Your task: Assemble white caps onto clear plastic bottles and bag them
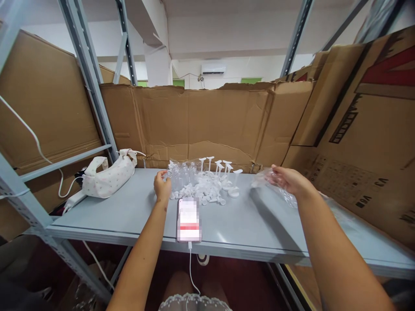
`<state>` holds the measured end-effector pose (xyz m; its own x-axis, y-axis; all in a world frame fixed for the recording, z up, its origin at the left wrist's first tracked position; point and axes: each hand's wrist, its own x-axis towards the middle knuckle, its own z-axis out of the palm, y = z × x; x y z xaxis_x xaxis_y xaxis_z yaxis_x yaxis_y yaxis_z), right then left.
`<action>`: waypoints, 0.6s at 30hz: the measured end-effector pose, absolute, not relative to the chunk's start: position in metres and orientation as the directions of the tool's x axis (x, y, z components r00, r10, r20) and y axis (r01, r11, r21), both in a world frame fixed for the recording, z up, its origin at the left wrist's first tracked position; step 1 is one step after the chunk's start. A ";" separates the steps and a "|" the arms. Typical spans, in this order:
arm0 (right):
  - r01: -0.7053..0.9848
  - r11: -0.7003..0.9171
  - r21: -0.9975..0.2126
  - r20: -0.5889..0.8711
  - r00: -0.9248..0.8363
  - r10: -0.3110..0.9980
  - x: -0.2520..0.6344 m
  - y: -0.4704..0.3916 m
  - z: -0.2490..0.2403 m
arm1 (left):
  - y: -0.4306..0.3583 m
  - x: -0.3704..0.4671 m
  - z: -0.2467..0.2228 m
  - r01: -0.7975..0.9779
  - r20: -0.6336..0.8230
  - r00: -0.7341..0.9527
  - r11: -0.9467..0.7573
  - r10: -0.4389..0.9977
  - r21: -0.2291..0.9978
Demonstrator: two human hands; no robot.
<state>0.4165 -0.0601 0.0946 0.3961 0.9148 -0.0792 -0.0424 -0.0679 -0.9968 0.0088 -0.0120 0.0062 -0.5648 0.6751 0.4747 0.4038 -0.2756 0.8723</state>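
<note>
My left hand [162,185] is at the left edge of a group of clear plastic bottles [185,173], its fingers curled in. What it grips, if anything, I cannot make out. Out to the right, my right hand [288,179] is closed on a crumpled clear plastic bag [274,183], lifted above the shelf. Between the hands lies a pile of small white plastic caps [199,188]. Several white pump tops [234,190] stand upright at the pile's right and back. A phone [189,220] with a lit screen lies in front of the pile.
The grey metal shelf [227,233] has cardboard walls [201,121] at its back and sides. A white patterned pouch [110,177] lies at the left by a metal post. A white cable [191,268] hangs from the phone over the front edge. More clear plastic [333,207] lies at the right.
</note>
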 end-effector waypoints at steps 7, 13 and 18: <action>-0.363 0.243 -0.900 0.086 0.398 0.913 0.373 -0.083 0.113 | -0.035 0.019 0.022 0.647 0.679 -0.460 -0.307 0.572 0.698; -0.450 0.327 -0.831 0.226 0.264 0.937 0.296 -0.117 0.117 | -0.061 0.037 0.031 0.402 0.811 0.081 -0.764 0.579 0.505; -0.592 0.192 -0.783 0.203 0.048 0.978 0.231 -0.138 0.103 | -0.070 0.051 0.027 0.147 0.569 0.121 -0.582 0.813 0.800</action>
